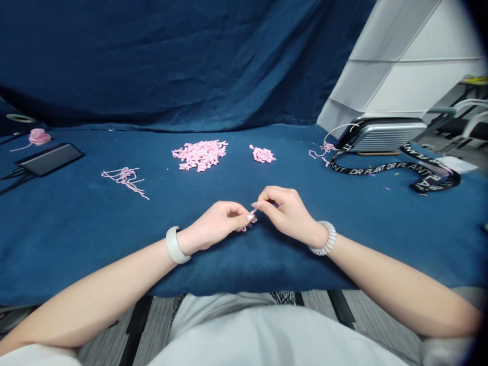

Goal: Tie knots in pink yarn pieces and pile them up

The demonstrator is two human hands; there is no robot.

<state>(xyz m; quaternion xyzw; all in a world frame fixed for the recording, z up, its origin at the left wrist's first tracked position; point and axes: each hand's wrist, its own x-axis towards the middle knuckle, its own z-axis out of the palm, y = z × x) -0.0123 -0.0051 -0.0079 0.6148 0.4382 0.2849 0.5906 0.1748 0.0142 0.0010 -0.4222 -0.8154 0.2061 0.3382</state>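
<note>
My left hand and my right hand meet over the blue cloth, fingertips almost touching. Between them, both pinch a short pink yarn piece, and a small knotted bit of it hangs below my left fingers. Straight ahead lies a heap of knotted pink yarn pieces, with a smaller heap to its right. A loose length of pink yarn lies further left. Neither hand touches these.
A navy cloth covers the table and hangs behind as a backdrop. A pink yarn ball and a black tablet or phone with cables lie far left. At right are a silver ribbed case, a black printed lanyard and pink yarn scraps.
</note>
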